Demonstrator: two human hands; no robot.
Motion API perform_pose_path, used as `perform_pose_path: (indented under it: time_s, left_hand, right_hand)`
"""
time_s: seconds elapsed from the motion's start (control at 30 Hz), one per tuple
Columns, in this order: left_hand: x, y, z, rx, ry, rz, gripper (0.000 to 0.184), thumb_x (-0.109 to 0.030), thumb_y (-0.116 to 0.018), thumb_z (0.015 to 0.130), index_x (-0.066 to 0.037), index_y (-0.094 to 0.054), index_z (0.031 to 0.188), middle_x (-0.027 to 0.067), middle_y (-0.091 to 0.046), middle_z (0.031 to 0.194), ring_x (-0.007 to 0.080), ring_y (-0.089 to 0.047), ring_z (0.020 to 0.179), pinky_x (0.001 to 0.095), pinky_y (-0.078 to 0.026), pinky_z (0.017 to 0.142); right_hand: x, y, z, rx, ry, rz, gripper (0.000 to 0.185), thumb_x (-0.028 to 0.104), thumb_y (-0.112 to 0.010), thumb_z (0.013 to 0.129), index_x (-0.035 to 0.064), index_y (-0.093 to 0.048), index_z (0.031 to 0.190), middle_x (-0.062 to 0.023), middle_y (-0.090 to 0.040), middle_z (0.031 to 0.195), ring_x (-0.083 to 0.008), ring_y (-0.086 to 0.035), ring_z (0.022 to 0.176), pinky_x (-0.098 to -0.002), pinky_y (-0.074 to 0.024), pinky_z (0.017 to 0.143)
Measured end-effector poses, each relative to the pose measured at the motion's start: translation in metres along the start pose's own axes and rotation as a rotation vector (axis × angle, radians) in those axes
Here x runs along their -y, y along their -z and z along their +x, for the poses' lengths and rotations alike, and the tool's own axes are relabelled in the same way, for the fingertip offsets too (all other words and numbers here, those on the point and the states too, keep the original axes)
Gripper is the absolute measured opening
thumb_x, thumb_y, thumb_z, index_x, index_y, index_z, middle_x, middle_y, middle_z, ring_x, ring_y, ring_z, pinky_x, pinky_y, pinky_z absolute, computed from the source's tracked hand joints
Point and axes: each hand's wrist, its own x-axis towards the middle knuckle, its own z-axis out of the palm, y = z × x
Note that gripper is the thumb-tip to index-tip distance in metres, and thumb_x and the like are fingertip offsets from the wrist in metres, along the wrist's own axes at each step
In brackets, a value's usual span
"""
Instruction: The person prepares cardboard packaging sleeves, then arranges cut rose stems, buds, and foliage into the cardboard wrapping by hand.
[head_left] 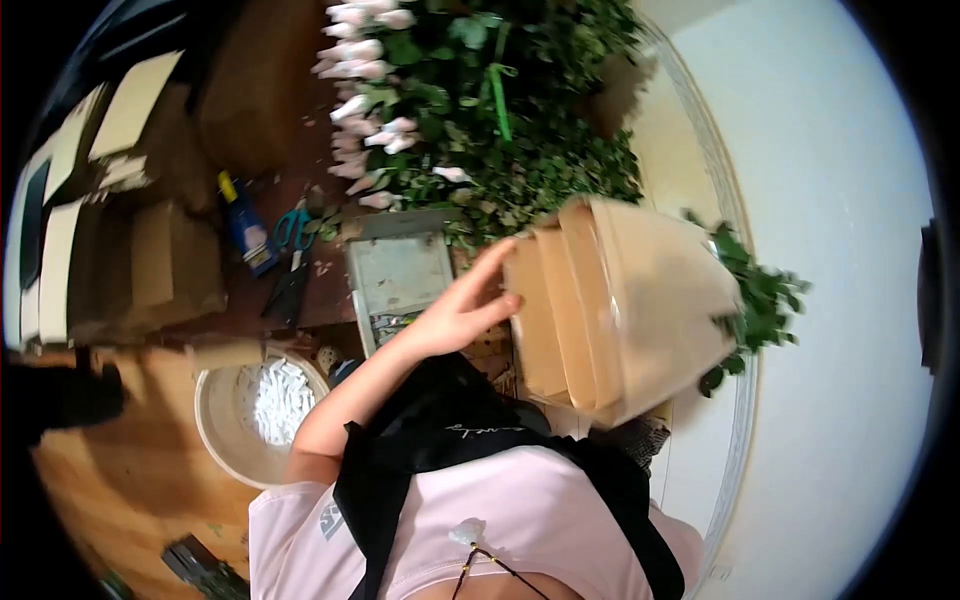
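A bundle wrapped in tan cardboard [660, 300] is tilted in front of my chest, with layered cardboard edges at its left end. Green leaves [750, 300] stick out of its right end. My left hand [470, 305] is at the left end, its fingers on the far edge and its thumb on the near layers, closed on the cardboard. My right hand is not visible; the bundle may be hiding it. Beyond the bundle lies a large pile of leafy stems [500, 110] with pale pink rose heads [360, 70] in white sleeves at the left.
A grey metal tray [400, 262] is beside my left hand. Teal-handled scissors [293, 230] and a blue-and-yellow box [245, 225] lie on the dark table. Below stands a bucket [215, 420] of white pieces. Cardboard boxes [170, 260] fill the left; a white wall [840, 200] bounds the right.
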Motion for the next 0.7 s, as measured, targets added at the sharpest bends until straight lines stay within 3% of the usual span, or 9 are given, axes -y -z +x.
perform_pose_path:
  time_s: [0.07, 0.2, 0.27, 0.3, 0.33, 0.4, 0.47, 0.63, 0.7]
  left_hand:
    - [0.012, 0.011, 0.006, 0.079, -0.08, 0.178, 0.058, -0.009, -0.052, 0.102, -0.005, -0.029, 0.155, 0.0118, -0.032, 0.159, 0.0234, -0.03, 0.147, 0.0386, -0.03, 0.118]
    - [0.011, 0.019, -0.007, -0.201, -0.202, 0.418, 0.049, -0.012, -0.055, 0.101, -0.003, -0.041, 0.146, 0.0148, -0.044, 0.148, 0.0242, -0.042, 0.138, 0.0394, -0.039, 0.111]
    - [-0.012, 0.0, -0.027, -0.242, -0.204, 0.34, 0.068, -0.024, -0.068, 0.093, -0.003, -0.035, 0.149, 0.0192, -0.036, 0.152, 0.0318, -0.04, 0.139, 0.0417, -0.034, 0.115]
    - [-0.013, -0.007, -0.035, -0.22, -0.313, 0.589, 0.083, -0.035, -0.075, 0.086, -0.001, -0.033, 0.15, 0.02, -0.03, 0.155, 0.0344, -0.034, 0.142, 0.045, -0.027, 0.118]
    - [-0.015, -0.021, -0.042, -0.184, -0.34, 0.616, 0.103, -0.049, -0.08, 0.077, -0.001, -0.028, 0.152, 0.0255, -0.026, 0.156, 0.0398, -0.028, 0.144, 0.0484, -0.024, 0.119]
    - [0.001, -0.046, -0.063, -0.459, -0.369, 0.888, 0.128, -0.065, -0.081, 0.067, -0.005, -0.012, 0.157, 0.0341, -0.016, 0.156, 0.0507, -0.025, 0.142, 0.0534, -0.026, 0.115]
    - [0.011, -0.062, -0.092, -0.667, -0.267, 0.934, 0.135, -0.069, -0.081, 0.065, -0.008, -0.004, 0.159, 0.0305, 0.0, 0.161, 0.0508, -0.018, 0.145, 0.0554, -0.026, 0.115]
    - [0.027, -0.09, -0.182, -1.122, -0.408, 0.942, 0.145, -0.069, -0.082, 0.064, -0.01, 0.011, 0.158, 0.0288, 0.008, 0.161, 0.0477, -0.004, 0.15, 0.0544, -0.018, 0.119]
    - [0.035, -0.105, -0.223, -1.28, -0.443, 0.996, 0.152, -0.065, -0.087, 0.058, -0.009, 0.013, 0.158, 0.0272, 0.01, 0.162, 0.0437, -0.001, 0.151, 0.0512, -0.015, 0.121]
  right_hand:
    - [0.007, -0.01, 0.005, 0.046, 0.023, -0.016, 0.044, 0.035, -0.056, 0.097, 0.0088, -0.056, 0.133, -0.0155, -0.065, 0.117, -0.0303, -0.062, 0.103, -0.0419, -0.0488, 0.091]
    - [0.021, -0.034, 0.023, 0.203, 0.098, -0.056, 0.045, 0.036, -0.056, 0.097, 0.0091, -0.055, 0.133, -0.0159, -0.065, 0.118, -0.0309, -0.062, 0.104, -0.0422, -0.0487, 0.091]
    - [0.026, -0.062, 0.043, 0.332, 0.153, -0.071, 0.045, 0.036, -0.056, 0.097, 0.0092, -0.055, 0.134, -0.0161, -0.065, 0.118, -0.0313, -0.062, 0.105, -0.0423, -0.0487, 0.091]
    - [0.026, -0.074, 0.046, 0.411, 0.177, -0.096, 0.046, 0.036, -0.056, 0.097, 0.0093, -0.055, 0.134, -0.0162, -0.065, 0.119, -0.0314, -0.062, 0.105, -0.0423, -0.0487, 0.091]
    - [0.029, -0.085, 0.048, 0.485, 0.208, -0.112, 0.046, 0.036, -0.056, 0.097, 0.0094, -0.055, 0.134, -0.0163, -0.065, 0.119, -0.0316, -0.062, 0.105, -0.0424, -0.0486, 0.092]
    - [0.029, -0.118, 0.051, 0.668, 0.258, -0.144, 0.046, 0.037, -0.056, 0.097, 0.0095, -0.055, 0.134, -0.0165, -0.065, 0.119, -0.0319, -0.062, 0.105, -0.0425, -0.0486, 0.092]
    - [0.025, -0.156, 0.041, 0.861, 0.292, -0.159, 0.047, 0.037, -0.056, 0.097, 0.0097, -0.054, 0.135, -0.0167, -0.065, 0.12, -0.0322, -0.062, 0.106, -0.0427, -0.0486, 0.092]
    - [0.027, -0.248, -0.032, 1.283, 0.427, -0.222, 0.048, 0.038, -0.056, 0.097, 0.0101, -0.054, 0.136, -0.0173, -0.064, 0.121, -0.033, -0.062, 0.106, -0.043, -0.0485, 0.093]
    - [0.029, -0.275, -0.079, 1.414, 0.485, -0.248, 0.049, 0.038, -0.056, 0.097, 0.0103, -0.054, 0.136, -0.0175, -0.064, 0.121, -0.0333, -0.061, 0.107, -0.0431, -0.0484, 0.093]
